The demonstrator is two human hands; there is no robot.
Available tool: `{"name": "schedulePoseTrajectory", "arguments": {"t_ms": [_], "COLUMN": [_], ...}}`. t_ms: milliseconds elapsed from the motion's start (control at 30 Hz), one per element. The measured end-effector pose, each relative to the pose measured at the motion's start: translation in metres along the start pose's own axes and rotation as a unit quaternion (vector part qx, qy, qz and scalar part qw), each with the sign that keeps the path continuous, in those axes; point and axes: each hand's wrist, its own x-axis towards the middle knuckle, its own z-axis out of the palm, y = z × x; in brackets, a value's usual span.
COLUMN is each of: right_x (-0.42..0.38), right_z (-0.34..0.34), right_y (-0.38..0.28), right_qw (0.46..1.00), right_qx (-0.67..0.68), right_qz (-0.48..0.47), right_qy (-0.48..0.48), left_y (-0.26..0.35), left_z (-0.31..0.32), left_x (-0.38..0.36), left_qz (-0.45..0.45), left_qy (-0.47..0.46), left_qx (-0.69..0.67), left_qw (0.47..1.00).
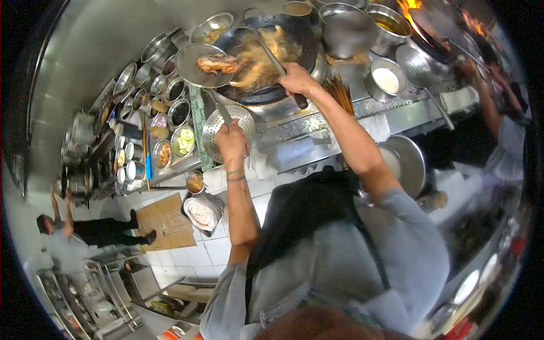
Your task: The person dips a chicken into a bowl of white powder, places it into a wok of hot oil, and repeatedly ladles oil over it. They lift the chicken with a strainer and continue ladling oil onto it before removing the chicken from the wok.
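Note:
My left hand [231, 143] is closed around the handle of a round strainer [195, 76]. Browned fried pieces [217, 63] lie in the strainer, at the left rim of a large wok [309, 39]. My right hand [297, 83] grips the dark-ended handle of a ladle [271, 55] that reaches over the wok. Its head is hard to make out. Golden-brown food [266, 48] sits in bubbling oil inside the wok. Below the strainer, behind my left hand, a perforated skimmer [212, 130] rests by the counter edge.
Several seasoning bowls [183, 140] stand to the left. A pot of white liquid [386, 80], a perforated skimmer [413, 65] and a bundle of thin sticks [340, 93] are on the right. Flames [412, 14] rise at another wok, near a co-worker's arms [490, 90]. Another person [71, 232] stands far left.

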Motion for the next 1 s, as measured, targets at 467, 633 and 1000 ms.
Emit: {"name": "schedulePoseTrajectory", "arguments": {"t_ms": [467,633,1000], "right_x": [0.013,-0.005,-0.043], "right_z": [-0.032,-0.031,-0.020], "right_y": [-0.008,-0.010,-0.022], "right_qw": [0.730,0.710,0.761], "right_qx": [0.616,0.635,0.613], "right_qz": [0.145,0.158,0.132], "right_qy": [-0.258,-0.259,-0.165], "left_y": [-0.014,0.012,-0.004], "left_z": [-0.002,0.007,0.002], "left_x": [0.009,0.004,0.007], "left_qz": [0.001,-0.054,-0.053], "left_qy": [-0.021,-0.048,-0.069], "left_qx": [-0.024,-0.063,-0.132], "left_qw": [0.999,0.995,0.987]}}
